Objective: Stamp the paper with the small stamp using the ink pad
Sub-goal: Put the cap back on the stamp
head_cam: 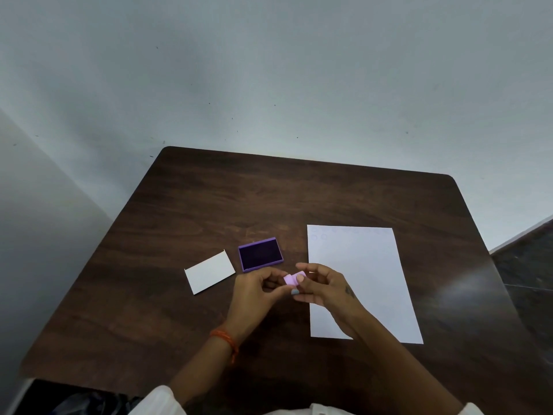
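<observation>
A small pale-purple stamp [292,278] is held between both hands above the dark wooden table [209,205]. My left hand [257,290] pinches its left end and my right hand [323,287] grips its right end with thumb and fingers. Just beyond the hands sits the open purple ink pad [260,254], its dark pad facing up. A white sheet of paper [362,274] lies to the right, partly under my right hand and forearm, with faint round marks along its top edge.
A white lid or card [209,272] lies left of the ink pad. The table stands against a pale wall; its right edge borders a dark floor. An orange thread band circles my left wrist.
</observation>
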Available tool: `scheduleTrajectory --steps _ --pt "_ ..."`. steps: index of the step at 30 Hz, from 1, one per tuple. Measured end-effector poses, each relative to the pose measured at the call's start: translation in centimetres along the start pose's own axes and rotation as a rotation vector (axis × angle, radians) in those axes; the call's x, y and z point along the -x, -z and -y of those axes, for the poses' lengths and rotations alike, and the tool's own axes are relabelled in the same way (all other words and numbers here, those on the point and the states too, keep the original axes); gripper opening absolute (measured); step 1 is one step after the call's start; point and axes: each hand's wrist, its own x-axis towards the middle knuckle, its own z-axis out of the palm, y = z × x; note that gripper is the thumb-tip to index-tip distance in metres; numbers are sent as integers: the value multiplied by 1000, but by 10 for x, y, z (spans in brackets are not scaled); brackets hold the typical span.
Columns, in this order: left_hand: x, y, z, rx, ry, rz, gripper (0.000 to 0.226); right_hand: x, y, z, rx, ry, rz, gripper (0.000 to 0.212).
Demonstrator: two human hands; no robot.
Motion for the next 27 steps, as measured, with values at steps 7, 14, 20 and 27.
scheduleTrajectory --steps 7,14,20,27 --pt "-1 -2 4 -36 -51 9 18 -3 -4 -1 -9 -78 -35 30" --pt "-2 -5 10 -142 -62 0 33 -7 -10 -8 82 -45 -55 29" --pt "-5 3 21 -254 57 -8 56 -31 -17 -13 458 151 -332 20" --pt "-1 12 33 -339 67 -5 49 -51 -14 -35 707 204 -248 25"
